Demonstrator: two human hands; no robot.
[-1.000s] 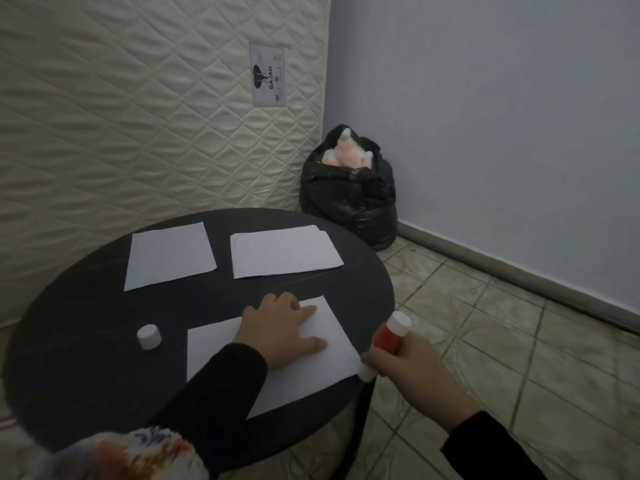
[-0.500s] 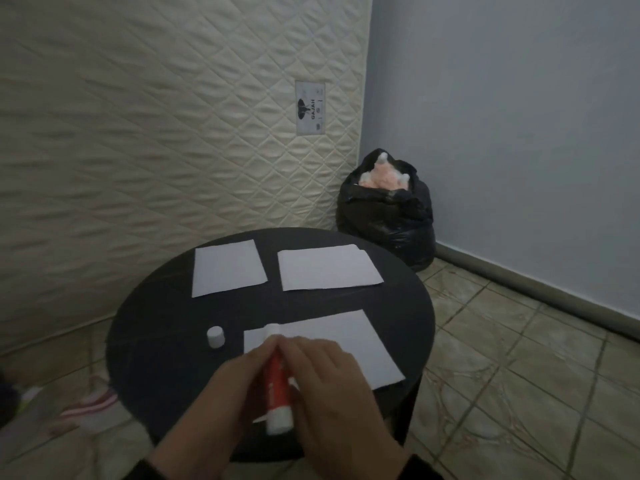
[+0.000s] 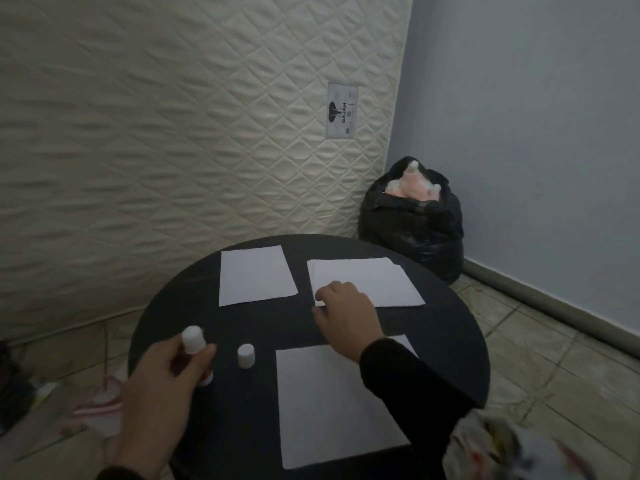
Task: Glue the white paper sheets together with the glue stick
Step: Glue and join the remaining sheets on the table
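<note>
At far left, on the tiled floor (image 3: 540, 344), a crumpled pink-striped cloth (image 3: 98, 407), blurred. Next, over the counter's left rim, the left grip (image 3: 162, 386), curled around the glue stick (image 3: 193, 341), grasping its red body with the white tip pointing up and the thumb laid across its right side; stick held upright, with its foot just showing under the fingers near the dark round counter (image 3: 207, 306). Just to the right, the white cap (image 3: 246, 355), standing upright on the counter, apart from the stick and near the left edge of the near sheet (image 3: 332, 410). Farther back, the far left sheet (image 3: 256, 278), lying flat and alone. In front, the near sheet, flat, reaching to the counter's near edge, partly covered by a black sleeve (image 3: 408, 386). Beyond that sleeve, the right grip (image 3: 346, 315), fingers curled over the near left corner of the far right sheets (image 3: 374, 282), thumb at the edge below, pinching that corner. Those sheets stacked and slightly offset at the upper right corner. Behind all, a quilted cream mattress (image 3: 173, 133) leaning upright, with a label (image 3: 342, 110). At the right, a black bag (image 3: 415, 233) in the corner against a pale blue wall (image 3: 536, 116), something pink and white showing at its mouth.
</note>
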